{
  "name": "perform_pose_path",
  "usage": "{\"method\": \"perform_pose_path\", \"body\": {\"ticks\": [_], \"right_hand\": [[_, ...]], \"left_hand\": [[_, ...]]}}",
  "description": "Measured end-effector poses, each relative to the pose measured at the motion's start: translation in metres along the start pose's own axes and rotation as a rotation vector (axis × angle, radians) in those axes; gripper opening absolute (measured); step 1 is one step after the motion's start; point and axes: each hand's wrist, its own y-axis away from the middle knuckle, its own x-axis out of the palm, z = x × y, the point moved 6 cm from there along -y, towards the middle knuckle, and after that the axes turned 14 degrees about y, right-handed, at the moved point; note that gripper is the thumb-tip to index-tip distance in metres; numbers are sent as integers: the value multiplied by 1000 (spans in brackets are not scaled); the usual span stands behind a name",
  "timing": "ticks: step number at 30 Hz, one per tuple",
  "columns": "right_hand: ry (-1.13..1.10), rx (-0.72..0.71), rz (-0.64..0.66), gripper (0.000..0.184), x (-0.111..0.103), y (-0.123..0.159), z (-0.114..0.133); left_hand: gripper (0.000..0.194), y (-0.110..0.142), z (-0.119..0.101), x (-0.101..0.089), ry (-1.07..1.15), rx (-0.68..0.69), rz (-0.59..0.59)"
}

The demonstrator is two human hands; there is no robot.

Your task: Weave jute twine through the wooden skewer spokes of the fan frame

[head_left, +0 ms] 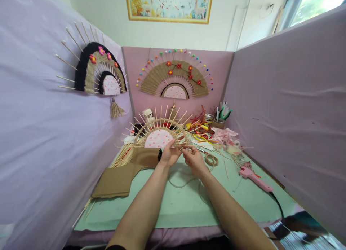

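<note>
- Front passage: low over the pale green tabletop [189,214], inward from its front edge between left forearm [143,203] and right forearm [227,201]; loose beige cord [178,187] obstructs farther in.
- Right passage: between right forearm and pink pistol-shaped glue gun [255,178].
- Left edge: brown flat cardboard [113,181] obstructs.
- Rear edge: half-round cord-and-stick fan frame [158,139] blocks direct approach.

- Half-round fan centre [158,138]: pale pink, red-dotted
- Twine coil [211,160]: tan
- Cardboard [113,181]: brown
- Glue gun [255,179]: pink
- Desk cloth [186,210]: mint green
- Back partition [140,55]: dusky pink
</note>
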Motion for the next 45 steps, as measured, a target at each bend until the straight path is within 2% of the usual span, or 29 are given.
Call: {"method": "perform_pose_path", "body": {"ticks": [3, 6, 11, 18, 22, 25, 29, 34, 40, 45], "right_hand": [[81, -99, -94, 31, -13, 3, 1], [122, -164, -180, 28, -21, 4, 5], [176, -200, -172, 27, -20, 4, 9], [192, -167, -129, 31, -19, 4, 10], [221, -63, -136, 28, -36, -1, 6], [119, -14, -185, 25, -60, -5, 8], [-125, -60, -258, 25, -85, -7, 21], [-189, -177, -323, 24, -92, -1, 36], [-148, -295, -257, 20, -83, 6, 49], [-62, -212, -72, 23, -69, 8, 45]], "left_hand": [[32, 4, -7, 4, 90, 30, 48], [35, 6, -10, 6, 123, 36, 37], [36, 7, -8, 9, 147, -3, 49], [36, 5, -7, 9, 179, -26, 123], [35, 4, -11, 5, 178, -23, 106], [34, 2, -15, 2, 179, -6, 115], [34, 2, -18, -1, 154, 15, 118], [33, 3, -16, -1, 140, -1, 119], [31, 2, -19, 0, 141, 31, 119], [28, 3, -22, 1, 152, 57, 79]]}}
